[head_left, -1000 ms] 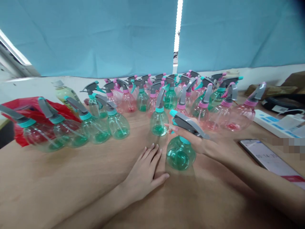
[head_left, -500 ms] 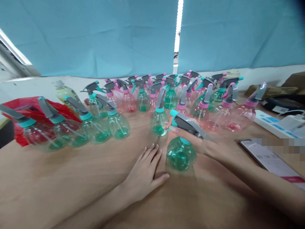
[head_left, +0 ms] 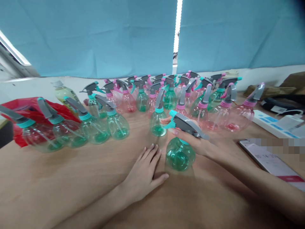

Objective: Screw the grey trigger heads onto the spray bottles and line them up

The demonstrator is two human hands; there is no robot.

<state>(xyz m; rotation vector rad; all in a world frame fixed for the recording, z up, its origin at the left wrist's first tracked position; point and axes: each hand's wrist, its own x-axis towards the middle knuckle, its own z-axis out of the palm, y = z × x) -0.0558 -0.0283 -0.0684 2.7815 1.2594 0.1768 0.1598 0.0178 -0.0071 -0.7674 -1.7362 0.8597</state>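
Observation:
My right hand [head_left: 194,140] is wrapped round the neck of a green spray bottle [head_left: 180,156], under its grey and turquoise trigger head. That bottle is slightly tilted, close to the table; whether its base touches is hard to tell. My left hand [head_left: 145,171] lies flat on the wooden table [head_left: 78,187], fingers spread, just left of the held bottle. Right behind stands another green spray bottle [head_left: 158,122], upright. To the left, several green spray bottles [head_left: 118,127] with turquoise collars stand in a row. Several pink-collared spray bottles [head_left: 240,116] stand at the right.
More green and pink spray bottles [head_left: 170,95] crowd the back by the wall. A red plastic bag [head_left: 20,111] and a pale drink bottle [head_left: 63,93] are at left. A phone [head_left: 269,159], a white power strip [head_left: 269,122] and a black coiled item [head_left: 281,103] lie at right.
Almost nothing differs. The right hand's fingers have shifted slightly around the held bottle's trigger; the left hand stays flat on the table.

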